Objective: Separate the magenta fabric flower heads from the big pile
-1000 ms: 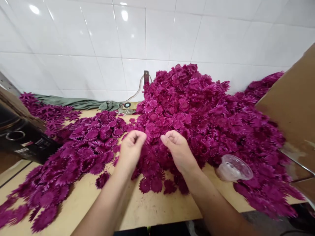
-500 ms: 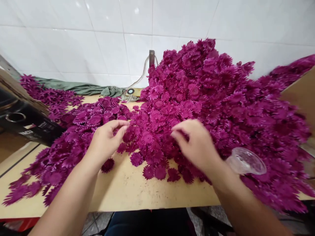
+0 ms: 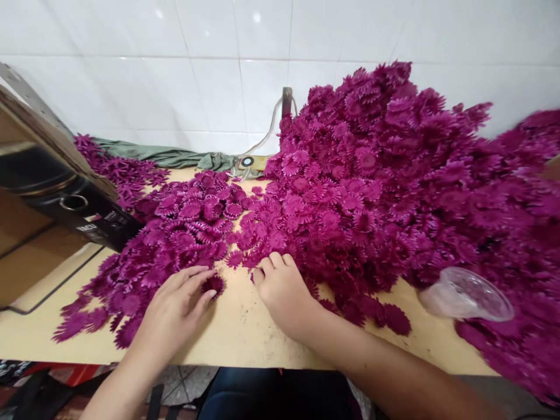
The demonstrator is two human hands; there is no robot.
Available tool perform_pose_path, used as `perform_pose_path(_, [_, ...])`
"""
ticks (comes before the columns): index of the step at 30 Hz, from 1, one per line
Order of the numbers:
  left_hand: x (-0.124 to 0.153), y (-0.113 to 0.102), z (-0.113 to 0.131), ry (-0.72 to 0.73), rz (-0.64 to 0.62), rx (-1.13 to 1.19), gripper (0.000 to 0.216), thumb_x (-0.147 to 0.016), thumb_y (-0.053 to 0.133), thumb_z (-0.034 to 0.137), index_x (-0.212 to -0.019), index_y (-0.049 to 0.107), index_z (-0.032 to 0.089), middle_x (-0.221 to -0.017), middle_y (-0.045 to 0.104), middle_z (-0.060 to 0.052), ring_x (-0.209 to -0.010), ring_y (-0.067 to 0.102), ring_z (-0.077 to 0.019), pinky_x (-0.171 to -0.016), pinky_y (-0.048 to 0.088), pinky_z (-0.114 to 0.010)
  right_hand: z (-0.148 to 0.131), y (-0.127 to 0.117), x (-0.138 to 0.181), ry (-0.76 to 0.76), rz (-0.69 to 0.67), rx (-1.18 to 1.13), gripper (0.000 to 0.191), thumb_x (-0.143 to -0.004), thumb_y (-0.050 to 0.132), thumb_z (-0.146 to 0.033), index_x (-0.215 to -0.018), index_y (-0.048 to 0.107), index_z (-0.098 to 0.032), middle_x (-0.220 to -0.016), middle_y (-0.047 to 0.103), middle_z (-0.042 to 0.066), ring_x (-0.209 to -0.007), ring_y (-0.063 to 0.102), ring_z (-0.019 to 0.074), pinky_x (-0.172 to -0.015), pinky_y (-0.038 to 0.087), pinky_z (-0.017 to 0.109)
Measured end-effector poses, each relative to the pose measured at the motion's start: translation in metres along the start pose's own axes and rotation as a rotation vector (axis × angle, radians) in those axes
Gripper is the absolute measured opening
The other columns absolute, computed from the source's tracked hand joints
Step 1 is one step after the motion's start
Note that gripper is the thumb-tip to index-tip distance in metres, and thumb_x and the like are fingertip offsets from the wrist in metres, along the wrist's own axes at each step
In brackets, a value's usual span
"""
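My left hand (image 3: pixel 181 303) is low over the table, thumb and fingers curled around the edge of a dark magenta artificial flower (image 3: pixel 213 284). Its fringed petals show between the fingertips. To the right, my right hand (image 3: pixel 282 294) is closed with knuckles up, at the near edge of a large heap of magenta fabric flowers (image 3: pixel 350 192). Its fingertips are mostly hidden, so I cannot make out what they pinch. A smaller heap of similar flowers (image 3: pixel 175 227) lies beyond and left of my left hand.
A clear plastic cup (image 3: pixel 476 294) lies tipped at the right among flowers. At the left, a black box (image 3: pixel 83 204) leans beside cardboard. Green cloth (image 3: pixel 161 153) runs along the tiled wall (image 3: pixel 131 87). Star-shaped magenta pieces (image 3: pixel 126 175) lie at the back left of the table (image 3: pixel 245 332).
Both hands have come lower and nearer to me. My left hand now reaches the single flower; my right hand has moved left from over the large heap. The view has shifted left.
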State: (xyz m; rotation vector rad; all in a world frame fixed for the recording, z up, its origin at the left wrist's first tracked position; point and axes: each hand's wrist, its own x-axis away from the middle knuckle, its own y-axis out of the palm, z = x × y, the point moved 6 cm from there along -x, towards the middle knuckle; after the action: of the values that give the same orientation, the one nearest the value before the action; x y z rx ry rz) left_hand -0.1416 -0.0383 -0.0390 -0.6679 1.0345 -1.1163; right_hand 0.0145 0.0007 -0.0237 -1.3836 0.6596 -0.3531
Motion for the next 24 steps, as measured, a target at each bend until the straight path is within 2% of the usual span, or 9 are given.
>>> perform_pose_path(3, [0.001, -0.001, 0.006, 0.014, 0.008, 0.053, 0.030, -0.073, 0.051, 0.040, -0.095, 0.064, 0.023, -0.099, 0.065, -0.009, -0.093, 0.058, -0.0278, -0.084, 0.044, -0.045, 0.010, -0.005, -0.003, 0.044, 0.030, -0.123, 0.014, -0.076, 0.049, -0.008, -0.078, 0.062, -0.011, -0.077, 0.060, 0.010, -0.076, 0.047, 0.0224, -0.068, 0.038, 0.039])
perform_pose_path(7, [-0.011, -0.001, 0.034, 0.011, 0.052, 0.229, 0.028, -0.076, 0.049, 0.038, -0.093, 0.064, 0.022, -0.097, 0.066, -0.008, -0.093, 0.059, -0.0241, -0.084, 0.045, -0.040, 0.039, -0.033, 0.001, 0.195, 0.293, -0.443, 0.012, -0.078, 0.049, -0.014, -0.080, 0.061, -0.013, -0.087, 0.060, 0.009, -0.086, 0.047, 0.0210, -0.078, 0.038, 0.036])
perform_pose_path(9, [-0.021, 0.003, 0.053, 0.006, 0.047, 0.336, 0.028, -0.078, 0.048, 0.036, -0.097, 0.063, 0.020, -0.100, 0.065, -0.008, -0.096, 0.058, -0.0229, -0.086, 0.045, -0.038, 0.054, -0.042, 0.004, 0.274, 0.378, -0.611, 0.011, -0.078, 0.049, -0.014, -0.081, 0.059, -0.015, -0.087, 0.060, 0.007, -0.086, 0.049, 0.0191, -0.079, 0.039, 0.033])
perform_pose_path(12, [-0.038, 0.011, 0.079, 0.031, 0.031, 0.512, 0.028, -0.079, 0.048, 0.033, -0.101, 0.061, 0.020, -0.102, 0.064, -0.008, -0.099, 0.057, -0.0211, -0.088, 0.044, -0.036, 0.070, -0.041, 0.010, 0.391, 0.390, -0.790, 0.008, -0.079, 0.047, -0.017, -0.078, 0.055, -0.018, -0.079, 0.059, 0.004, -0.077, 0.051, 0.0172, -0.072, 0.040, 0.031])
perform_pose_path(16, [-0.053, 0.024, 0.101, 0.004, 0.012, 0.693, 0.030, -0.078, 0.049, 0.032, -0.104, 0.058, 0.020, -0.101, 0.063, -0.008, -0.092, 0.059, -0.0192, -0.083, 0.047, -0.034, 0.084, -0.039, 0.021, 0.515, 0.416, -0.784, 0.018, -0.079, 0.044, -0.024, -0.062, 0.044, -0.020, -0.061, 0.051, 0.000, -0.058, 0.044, 0.0140, -0.057, 0.035, 0.027])
perform_pose_path(20, [-0.063, 0.033, 0.119, -0.012, 0.019, 0.759, 0.033, -0.076, 0.052, 0.032, -0.106, 0.057, 0.018, -0.096, 0.064, -0.007, -0.086, 0.059, -0.0178, -0.082, 0.047, -0.033, 0.097, -0.038, 0.030, 0.602, 0.443, -0.803, 0.027, -0.082, 0.040, -0.034, -0.058, 0.036, -0.021, -0.055, 0.042, -0.002, -0.052, 0.038, 0.0120, -0.051, 0.028, 0.026])
perform_pose_path(24, [-0.073, 0.037, 0.138, 0.034, 0.013, 0.784, 0.033, -0.074, 0.055, 0.032, -0.105, 0.058, 0.020, -0.105, 0.063, -0.007, -0.096, 0.057, -0.0194, -0.088, 0.043, -0.034, 0.106, -0.035, 0.033, 0.631, 0.422, -0.903, 0.033, -0.082, 0.036, -0.041, -0.056, 0.036, -0.021, -0.052, 0.039, -0.003, -0.050, 0.035, 0.0109, -0.050, 0.027, 0.025])
